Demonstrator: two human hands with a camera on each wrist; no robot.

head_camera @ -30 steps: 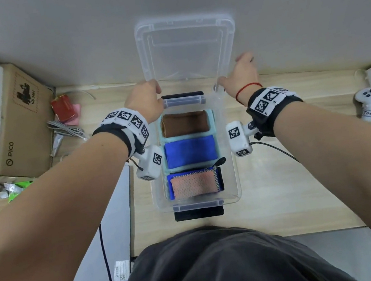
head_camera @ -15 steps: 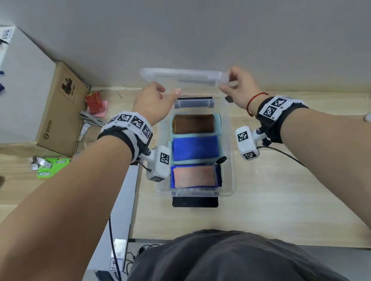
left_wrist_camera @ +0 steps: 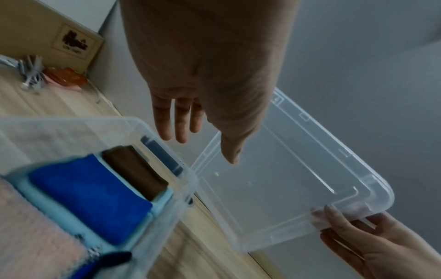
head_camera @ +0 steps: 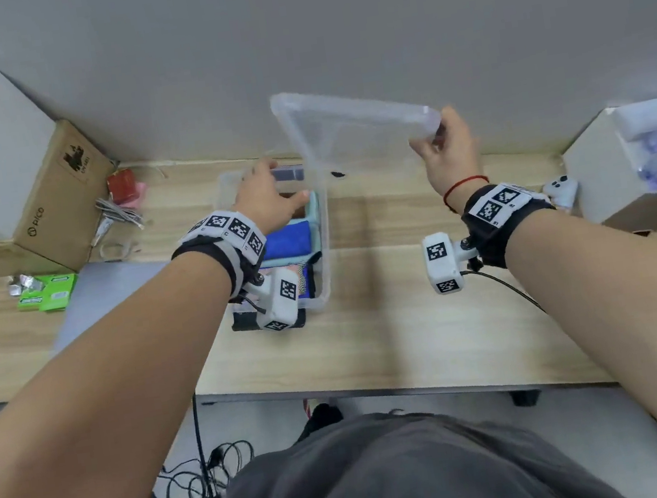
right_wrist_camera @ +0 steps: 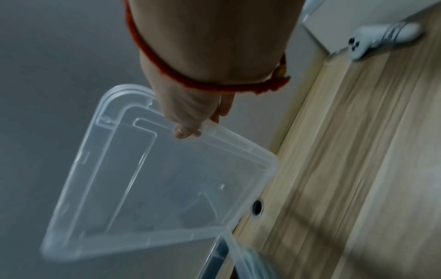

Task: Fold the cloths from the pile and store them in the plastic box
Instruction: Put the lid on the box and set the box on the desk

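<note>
The clear plastic box (head_camera: pixel 326 257) stands on the wooden table with folded cloths inside: a brown one (left_wrist_camera: pixel 136 169), a blue one (head_camera: pixel 287 243) and a pinkish one (left_wrist_camera: pixel 31 226), over a light teal cloth. My right hand (head_camera: pixel 442 150) pinches a corner of the clear lid (head_camera: pixel 356 133) and holds it tilted in the air to the right of the box. The lid (right_wrist_camera: pixel 155 177) fills the right wrist view. My left hand (head_camera: pixel 268 198) hovers over the far end of the box, fingers (left_wrist_camera: pixel 176 120) straight, holding nothing.
Cardboard boxes (head_camera: pixel 54 196) stand at the back left, with cables, a red item (head_camera: pixel 122 185) and a green packet (head_camera: pixel 47 293) near them. A white controller (head_camera: pixel 561 190) and a white box (head_camera: pixel 621 162) sit at the right. A wall runs behind the table.
The left hand has let go of the lid and moved down over the box. The right hand alone has carried the lid to the right, tilting it. The head view has shifted.
</note>
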